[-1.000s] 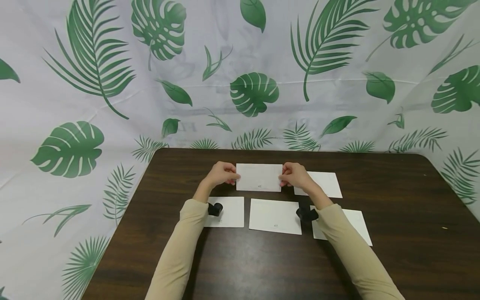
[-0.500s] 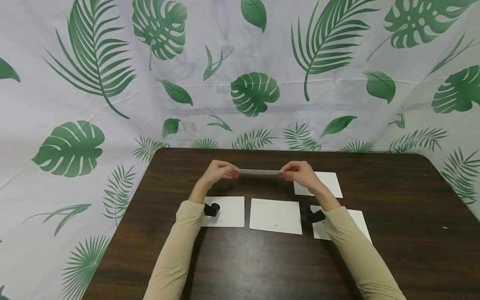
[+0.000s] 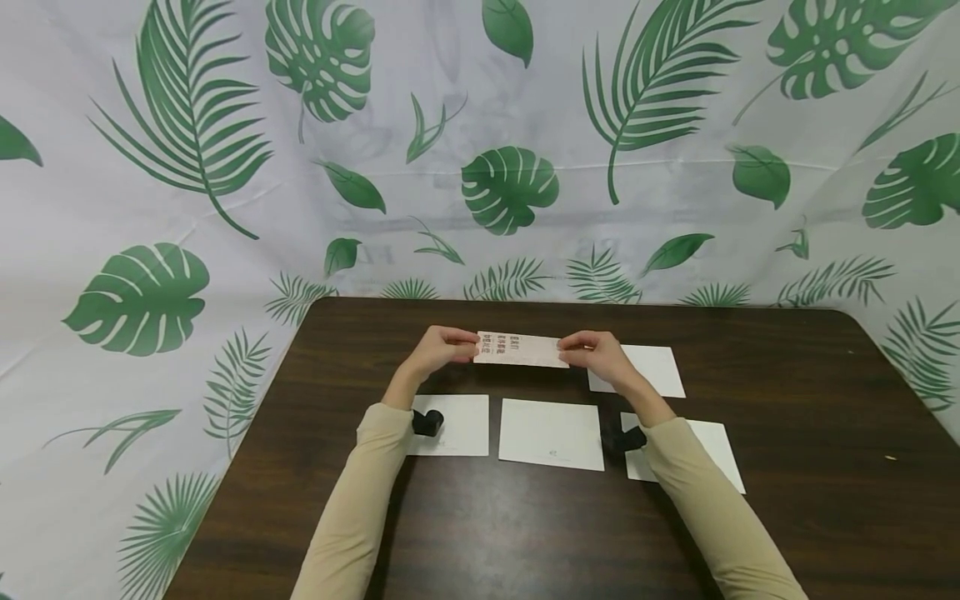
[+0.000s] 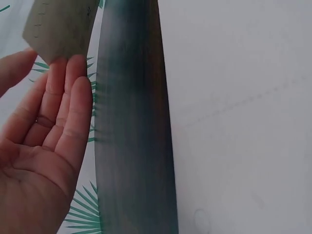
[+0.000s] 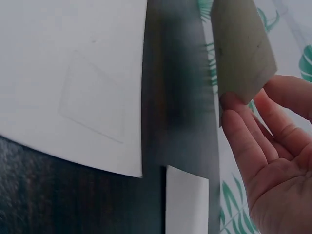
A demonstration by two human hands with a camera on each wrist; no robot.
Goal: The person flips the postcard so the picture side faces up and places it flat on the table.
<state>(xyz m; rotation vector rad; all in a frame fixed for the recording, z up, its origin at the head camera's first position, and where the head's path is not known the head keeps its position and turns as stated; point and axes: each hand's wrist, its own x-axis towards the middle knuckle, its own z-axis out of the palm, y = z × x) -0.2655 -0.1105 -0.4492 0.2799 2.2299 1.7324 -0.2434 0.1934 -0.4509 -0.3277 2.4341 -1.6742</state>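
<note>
A postcard with reddish printed characters on its face is held tilted above the far part of the table. My left hand pinches its left end between thumb and fingers, and my right hand pinches the right end the same way. In the left wrist view, short ruled lines show on the back of the postcard, with the fingertips at its edge. The right wrist view has the other end of this postcard between thumb and fingers.
Plain white cards lie on the dark wooden table: one front left, a middle card, one front right partly under the right forearm, and one back right. A leaf-patterned cloth hangs behind.
The postcard, first showing its white side, has been turned through edge-on and now shows its printed face. Both hands kept hold of its ends. The other cards stayed put.
</note>
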